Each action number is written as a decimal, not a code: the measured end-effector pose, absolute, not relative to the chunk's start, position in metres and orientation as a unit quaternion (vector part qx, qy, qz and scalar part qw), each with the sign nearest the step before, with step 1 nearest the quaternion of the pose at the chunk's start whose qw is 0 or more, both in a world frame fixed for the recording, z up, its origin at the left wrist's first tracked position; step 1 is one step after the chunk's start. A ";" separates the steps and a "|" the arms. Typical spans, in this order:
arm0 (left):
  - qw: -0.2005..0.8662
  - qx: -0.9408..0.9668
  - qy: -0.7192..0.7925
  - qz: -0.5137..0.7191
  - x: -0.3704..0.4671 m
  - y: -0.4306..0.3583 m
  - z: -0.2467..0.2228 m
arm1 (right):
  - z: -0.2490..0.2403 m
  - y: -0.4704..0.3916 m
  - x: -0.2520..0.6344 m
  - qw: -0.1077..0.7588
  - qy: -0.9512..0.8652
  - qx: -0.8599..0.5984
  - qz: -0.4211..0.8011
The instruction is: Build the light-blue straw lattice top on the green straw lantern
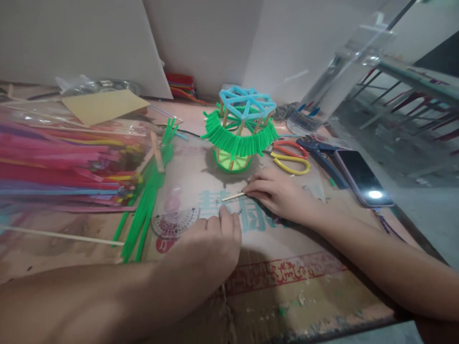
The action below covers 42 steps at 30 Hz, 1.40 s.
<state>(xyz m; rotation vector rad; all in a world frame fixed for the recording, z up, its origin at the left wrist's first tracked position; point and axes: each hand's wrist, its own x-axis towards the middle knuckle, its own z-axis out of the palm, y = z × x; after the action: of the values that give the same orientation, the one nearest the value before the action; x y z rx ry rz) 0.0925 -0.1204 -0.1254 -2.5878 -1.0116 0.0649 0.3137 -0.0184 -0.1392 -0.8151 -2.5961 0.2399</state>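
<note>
My right hand pinches one end of a short pale wooden stick, whose free end points left, just above the printed tabletop. Closed and seen from the back, my left hand rests close below that free end; whatever its fingers hold is hidden. A clear protractor lies flat beside it, to the left. Behind both hands stands a small round model of wooden sticks and pipe cleaners, with a light blue spoked top, a green fringe and a green base.
Green pipe cleaners and bagged coloured ones lie at left. Right of the model are scissors with red and yellow handles, blue-handled pliers and a phone with its light on. A clear container stands behind them.
</note>
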 end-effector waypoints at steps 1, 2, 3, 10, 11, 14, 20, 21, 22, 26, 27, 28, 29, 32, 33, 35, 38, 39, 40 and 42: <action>0.175 -0.917 -0.358 0.018 0.093 -0.119 -0.126 | -0.140 -0.018 0.314 0.203 -0.932 -0.289 0.087; 0.171 -0.917 -0.360 0.011 0.094 -0.118 -0.127 | -0.140 -0.018 0.314 0.201 -0.933 -0.285 0.087; 0.166 -0.917 -0.363 0.007 0.095 -0.117 -0.127 | -0.140 -0.019 0.314 0.200 -0.934 -0.283 0.086; 0.123 -0.903 -0.409 0.043 0.101 -0.115 -0.125 | -0.142 -0.019 0.315 0.192 -0.940 -0.271 0.074; 0.121 -0.904 -0.408 0.047 0.101 -0.115 -0.124 | -0.143 -0.019 0.315 0.194 -0.940 -0.271 0.074; 0.121 -0.905 -0.405 0.049 0.101 -0.115 -0.125 | -0.144 -0.018 0.314 0.201 -0.939 -0.270 0.077; 0.115 -0.902 -0.414 0.047 0.101 -0.116 -0.130 | -0.143 -0.017 0.312 0.197 -0.942 -0.264 0.067; 0.109 -0.902 -0.414 0.053 0.101 -0.116 -0.129 | -0.143 -0.017 0.312 0.192 -0.942 -0.266 0.068; 0.103 -0.903 -0.412 0.060 0.101 -0.115 -0.129 | -0.143 -0.018 0.312 0.188 -0.942 -0.268 0.069; 0.092 -0.904 -0.411 0.073 0.101 -0.115 -0.127 | -0.142 -0.019 0.312 0.178 -0.940 -0.280 0.079; 0.093 -0.904 -0.412 0.072 0.101 -0.115 -0.127 | -0.142 -0.019 0.312 0.178 -0.939 -0.282 0.080; 0.093 -0.903 -0.413 0.070 0.101 -0.115 -0.127 | -0.142 -0.019 0.312 0.176 -0.939 -0.283 0.081; 0.094 -0.903 -0.413 0.067 0.101 -0.115 -0.127 | -0.142 -0.019 0.313 0.176 -0.940 -0.282 0.081; 0.096 -0.903 -0.415 0.056 0.102 -0.115 -0.127 | -0.145 -0.018 0.314 0.178 -0.941 -0.276 0.076; 0.097 -0.903 -0.415 0.053 0.102 -0.115 -0.128 | -0.146 -0.018 0.313 0.181 -0.942 -0.272 0.072; 0.102 -0.904 -0.413 0.051 0.101 -0.116 -0.128 | -0.146 -0.018 0.312 0.186 -0.944 -0.264 0.066; 0.114 -0.902 -0.414 0.046 0.101 -0.116 -0.130 | -0.136 -0.018 0.310 0.187 -0.942 -0.267 0.078; 0.119 -0.901 -0.414 0.042 0.101 -0.115 -0.130 | -0.130 -0.018 0.312 0.187 -0.939 -0.275 0.088; 0.125 -0.901 -0.413 0.038 0.100 -0.115 -0.131 | -0.121 -0.017 0.315 0.185 -0.936 -0.284 0.097; 0.133 -0.901 -0.411 0.032 0.100 -0.115 -0.131 | -0.104 -0.017 0.327 0.163 -0.935 -0.295 0.111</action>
<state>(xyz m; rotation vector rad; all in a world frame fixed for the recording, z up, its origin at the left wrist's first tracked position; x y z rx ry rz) 0.1005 -0.1147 -0.1314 -2.6134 -1.1919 0.0932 0.3269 -0.0171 -0.1036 -0.8401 -2.6667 0.3176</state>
